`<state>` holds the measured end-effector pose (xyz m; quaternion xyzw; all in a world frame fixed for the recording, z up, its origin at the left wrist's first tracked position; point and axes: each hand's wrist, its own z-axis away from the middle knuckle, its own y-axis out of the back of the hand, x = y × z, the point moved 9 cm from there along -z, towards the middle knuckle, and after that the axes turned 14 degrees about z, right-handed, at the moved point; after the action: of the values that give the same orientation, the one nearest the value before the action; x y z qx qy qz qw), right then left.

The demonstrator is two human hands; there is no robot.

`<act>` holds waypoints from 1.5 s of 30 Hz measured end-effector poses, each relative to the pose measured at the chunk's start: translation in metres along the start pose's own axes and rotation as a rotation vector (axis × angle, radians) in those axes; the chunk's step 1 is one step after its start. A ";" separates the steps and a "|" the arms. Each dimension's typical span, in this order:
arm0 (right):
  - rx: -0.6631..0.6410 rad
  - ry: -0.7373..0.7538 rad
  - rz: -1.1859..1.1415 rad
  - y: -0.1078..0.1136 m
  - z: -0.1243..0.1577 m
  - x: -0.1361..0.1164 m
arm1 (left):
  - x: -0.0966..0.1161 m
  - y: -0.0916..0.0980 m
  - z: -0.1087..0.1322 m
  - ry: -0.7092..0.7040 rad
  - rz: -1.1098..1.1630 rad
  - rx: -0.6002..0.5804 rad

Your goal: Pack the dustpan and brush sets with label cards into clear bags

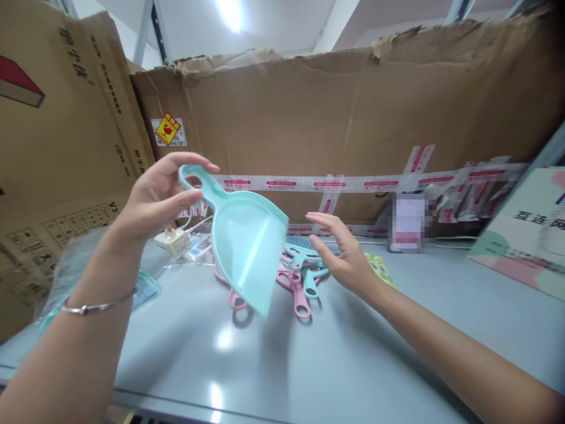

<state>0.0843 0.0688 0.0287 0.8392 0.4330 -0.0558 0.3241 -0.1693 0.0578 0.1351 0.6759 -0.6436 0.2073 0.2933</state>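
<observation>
A mint-green dustpan [247,235] hangs tilted above the table, its flat edge toward the lower right. My left hand [161,191] grips it by the looped handle, between thumb and fingers. To the right of the dustpan, my right hand [342,253] is raised with thumb and fingers apart and nothing in it. Behind and between the hands lies a pile of small brushes [304,259] with pink and mint looped handles. A pink handle [238,299] shows partly from behind the dustpan; the rest of it is hidden.
Large cardboard boxes [282,118] wall off the back and left of the grey table [353,371]. At the back left sits a white power strip [173,241], near clear plastic bags [83,259]. A phone [408,221] leans at the back right, beside a printed board [525,235].
</observation>
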 end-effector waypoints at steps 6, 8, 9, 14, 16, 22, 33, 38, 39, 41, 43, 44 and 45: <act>-0.329 -0.317 -0.341 -0.020 0.010 -0.003 | -0.012 -0.072 -0.011 0.197 0.359 -0.435; -0.456 -0.438 -0.433 -0.029 0.020 0.004 | -0.024 -0.087 -0.010 0.248 0.415 -0.493; -0.493 -0.482 -0.450 -0.031 0.026 0.008 | -0.030 -0.093 -0.008 0.268 0.442 -0.524; -0.296 -0.557 -0.414 -0.024 0.045 0.025 | -0.062 -0.103 0.017 0.320 0.470 -0.435; -0.238 -0.592 -0.434 -0.028 0.057 0.025 | -0.081 -0.100 0.041 0.417 0.334 -0.349; -0.361 -0.514 -0.414 -0.046 0.067 0.016 | -0.102 -0.083 0.094 0.518 0.066 -0.175; -0.501 -0.043 0.492 -0.061 0.044 0.078 | -0.115 -0.079 0.100 0.564 0.041 -0.134; -0.336 0.057 0.566 -0.058 0.038 0.073 | -0.111 -0.068 0.097 0.526 0.009 -0.071; -0.247 0.058 0.558 -0.046 0.033 0.070 | -0.110 -0.065 0.096 0.518 0.008 -0.057; -0.047 -0.002 0.519 -0.014 0.021 0.068 | -0.108 -0.062 0.095 0.501 0.011 -0.033; 0.167 -0.136 0.446 0.026 0.012 0.072 | -0.105 -0.061 0.094 0.477 0.022 -0.014; 0.275 -0.214 0.394 0.047 0.009 0.073 | -0.105 -0.061 0.093 0.470 0.032 -0.008; 0.372 -0.286 0.327 0.065 0.008 0.074 | -0.105 -0.062 0.094 0.471 0.044 -0.006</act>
<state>0.1812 0.0880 0.0270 0.9267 0.2240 -0.1989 0.2270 -0.1257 0.0746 -0.0118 0.5937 -0.5727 0.3639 0.4326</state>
